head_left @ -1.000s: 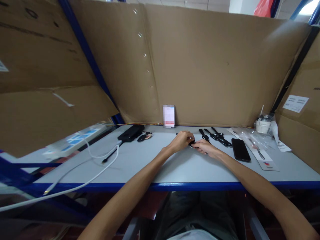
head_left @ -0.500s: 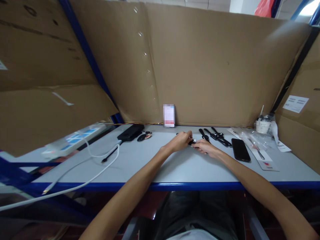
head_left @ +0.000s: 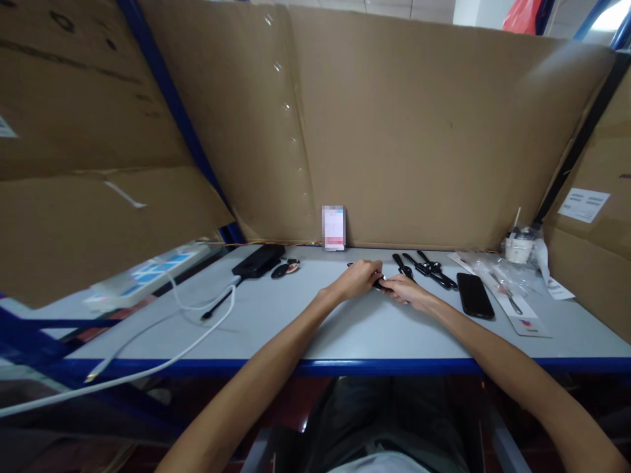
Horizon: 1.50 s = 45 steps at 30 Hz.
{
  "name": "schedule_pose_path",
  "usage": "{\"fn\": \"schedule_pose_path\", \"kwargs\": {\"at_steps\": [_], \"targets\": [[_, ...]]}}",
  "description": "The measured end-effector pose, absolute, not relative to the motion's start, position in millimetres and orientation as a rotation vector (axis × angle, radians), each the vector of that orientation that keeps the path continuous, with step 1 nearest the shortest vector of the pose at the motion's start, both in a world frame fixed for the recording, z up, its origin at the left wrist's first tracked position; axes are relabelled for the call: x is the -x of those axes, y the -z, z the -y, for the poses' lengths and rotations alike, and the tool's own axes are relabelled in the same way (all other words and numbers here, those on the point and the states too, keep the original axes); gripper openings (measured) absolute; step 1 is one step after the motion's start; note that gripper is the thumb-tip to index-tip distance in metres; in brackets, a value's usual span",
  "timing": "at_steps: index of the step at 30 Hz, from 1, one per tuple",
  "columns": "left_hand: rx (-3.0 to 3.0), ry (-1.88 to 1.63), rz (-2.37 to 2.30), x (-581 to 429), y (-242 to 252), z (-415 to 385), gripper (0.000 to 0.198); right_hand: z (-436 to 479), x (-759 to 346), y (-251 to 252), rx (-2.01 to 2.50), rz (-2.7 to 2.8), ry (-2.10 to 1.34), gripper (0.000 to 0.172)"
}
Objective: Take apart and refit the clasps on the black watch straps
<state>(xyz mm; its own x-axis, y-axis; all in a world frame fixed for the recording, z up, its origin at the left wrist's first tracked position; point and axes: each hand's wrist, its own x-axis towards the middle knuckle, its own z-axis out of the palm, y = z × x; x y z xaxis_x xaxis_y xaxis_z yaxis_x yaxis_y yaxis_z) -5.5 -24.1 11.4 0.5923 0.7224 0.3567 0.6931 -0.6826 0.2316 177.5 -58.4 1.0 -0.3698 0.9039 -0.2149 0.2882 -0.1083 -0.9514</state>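
My left hand [head_left: 362, 277] and my right hand [head_left: 403, 289] meet over the middle of the grey table [head_left: 276, 328]. Between them is a small black object [head_left: 378, 284], mostly covered by the fingers. Both hands are closed on it, the left from above and the right from its near right side. Just right of my hands lie several black tools [head_left: 430, 268], which look like spoons or peelers. Part of another dark item shows behind my left hand.
A lit phone [head_left: 334, 228] stands against the cardboard. A black phone [head_left: 474, 295], a card with plastic wrap [head_left: 522, 315] and a cup [head_left: 518, 247] are at the right. A black box [head_left: 259, 260], white cables and a power strip [head_left: 148, 276] are at the left.
My left fingers have shifted slightly over the small black object. My right hand has hardly moved.
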Motion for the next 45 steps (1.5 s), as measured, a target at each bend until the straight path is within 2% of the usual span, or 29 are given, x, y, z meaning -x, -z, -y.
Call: {"fn": "schedule_pose_path", "kwargs": {"at_steps": [10, 23, 28, 33, 38, 45], "targets": [[-2.706, -0.763, -1.169, -2, -6, 23, 0.021, 57, -178, 0, 1.319, 1.598, -1.532, 0.033], [-2.641, -0.768, -1.251, -4, -10, 28, 0.01, 59, -177, -3, 1.325, 1.597, -1.533, 0.03], [-2.646, -0.858, -1.175, -2, -8, 26, 0.012, 57, -177, -2, 1.309, 1.591, -1.544, 0.032], [-2.598, -0.914, -1.165, -1, -2, 20, 0.026, 57, -178, -1, 1.305, 1.58, -1.548, 0.033], [-2.601, -0.96, -1.171, 0, -1, 17, 0.017, 55, -177, 0, 1.32, 1.568, -1.563, 0.034], [-2.645, -0.959, -1.114, 0, 1, 16, 0.021, 50, -177, 5, 1.3, 1.567, -1.572, 0.034]]}}
